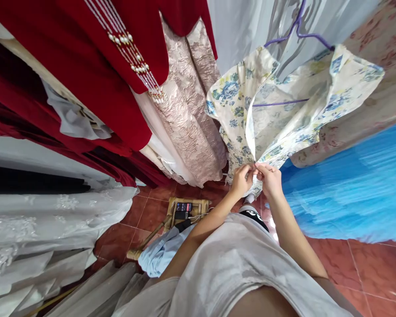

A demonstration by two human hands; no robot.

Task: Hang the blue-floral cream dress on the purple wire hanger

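Note:
A cream floral dress with blue and yellow flowers hangs on a purple hanger, its front parted from the neck down. Where the two edges of the opening meet, my left hand and my right hand pinch the cloth. Their fingertips nearly touch each other. A tiny dark spot shows between the fingertips, too small to name. Below my hands the lower part of the dress is partly hidden by my fingers and forearms.
Red garments and a pink brocade dress hang at left. White lace gowns are further left. Blue tulle spreads at right. On the tiled floor a bamboo stool holds a phone and cables.

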